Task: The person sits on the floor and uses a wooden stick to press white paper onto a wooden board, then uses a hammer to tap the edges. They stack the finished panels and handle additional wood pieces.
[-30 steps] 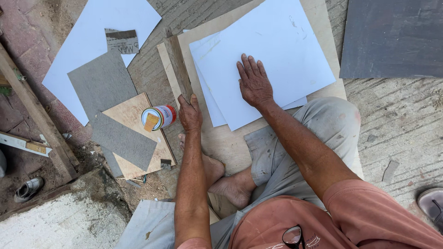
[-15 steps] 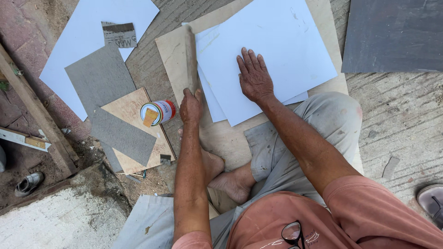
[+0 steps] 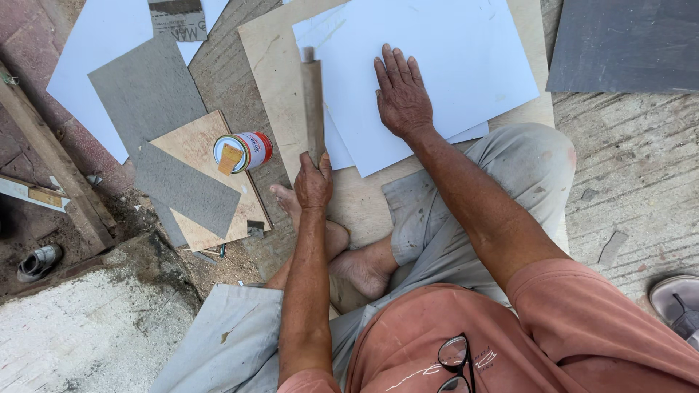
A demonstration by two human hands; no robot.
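A person sits cross-legged on the rough concrete floor [image 3: 626, 167], working over a large pale plywood board [image 3: 273, 65] that lies flat in front of the knees. On the board rest white laminate sheets [image 3: 451, 58], the top one slightly askew over another beneath it.

The right hand [image 3: 400, 94] lies palm down on the top white sheet, fingers spread and flat; it grips nothing, and the pressure appears meant to keep the sheet from sliding on the board. The left hand [image 3: 313, 182] is closed around the near end of a narrow wooden strip [image 3: 313, 102], which runs away from the body along the left edge of the white sheets, apparently set on its edge there as a straight guide or a smoothing block. The two hands are apart, one on each side of that sheet edge.

Just left of the left hand, a small round tin with a red and white label [image 3: 244, 151] lies on its side on a smaller plywood piece [image 3: 196, 145], within easy reach. Grey laminate offcuts [image 3: 145, 87] overlap that piece and the floor. A dark grey sheet [image 3: 626, 44] lies well apart at the upper right. Black-framed glasses [image 3: 457, 362] hang from the collar of the salmon shirt.
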